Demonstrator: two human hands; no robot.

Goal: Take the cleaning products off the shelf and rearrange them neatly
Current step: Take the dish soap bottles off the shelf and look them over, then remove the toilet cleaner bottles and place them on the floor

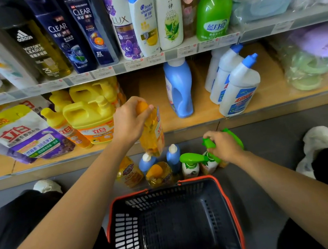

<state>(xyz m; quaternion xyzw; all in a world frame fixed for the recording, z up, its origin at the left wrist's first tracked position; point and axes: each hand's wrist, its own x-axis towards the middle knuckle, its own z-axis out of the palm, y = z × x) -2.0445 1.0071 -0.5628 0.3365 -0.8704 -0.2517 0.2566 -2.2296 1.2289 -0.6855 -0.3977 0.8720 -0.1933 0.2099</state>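
Left hand [129, 120] grips orange-capped clear yellow detergent bottle [152, 134] by its neck, above floor; right hand [223, 145] grasps green plastic trigger-spray head [209, 143] on floor bottle.

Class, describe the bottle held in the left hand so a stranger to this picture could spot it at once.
Find the lower wooden shelf, then its front edge just right of the yellow jugs. There the left hand grips an orange-liquid bottle by its orange cap. Unlike the similar bottles on the floor, it hangs in the air.
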